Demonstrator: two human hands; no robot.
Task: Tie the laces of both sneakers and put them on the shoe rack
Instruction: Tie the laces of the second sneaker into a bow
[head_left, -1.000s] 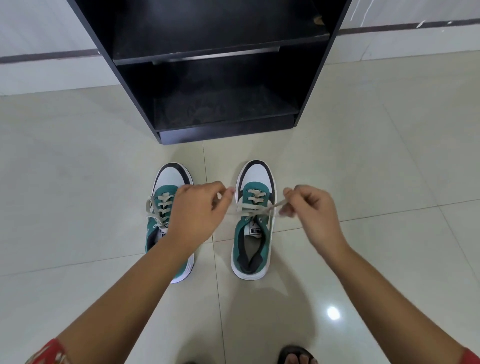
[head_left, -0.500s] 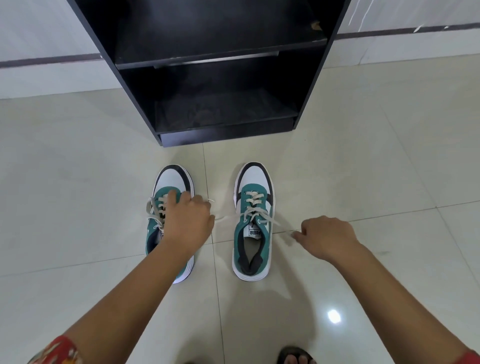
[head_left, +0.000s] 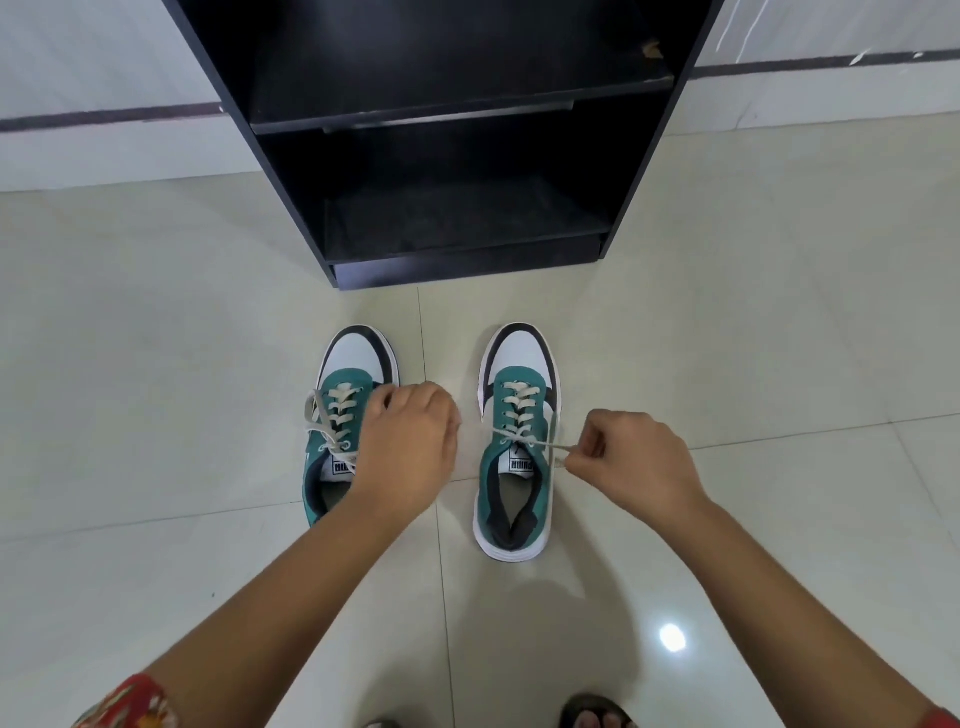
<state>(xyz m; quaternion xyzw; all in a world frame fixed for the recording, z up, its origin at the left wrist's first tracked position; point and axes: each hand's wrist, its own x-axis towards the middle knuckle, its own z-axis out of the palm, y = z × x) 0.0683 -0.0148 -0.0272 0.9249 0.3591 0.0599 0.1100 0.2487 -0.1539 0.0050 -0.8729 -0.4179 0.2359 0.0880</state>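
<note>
Two teal, white and black sneakers stand side by side on the tiled floor, toes toward the black shoe rack. My right hand pinches a beige lace end that runs off the right side of the right sneaker. My left hand lies with curled fingers over the right half of the left sneaker and hides part of it. I see no lace in that hand. The left sneaker's laces hang in a loose loop on its left side.
The rack's lower shelf and upper shelf hold no shoes. A white wall with a dark stripe runs behind it. My sandalled toes show at the bottom edge. Glossy floor tiles lie on both sides.
My right hand has come back from the floor toward the right sneaker and now pinches its lace close to the shoe. My left hand stays over the left sneaker.
</note>
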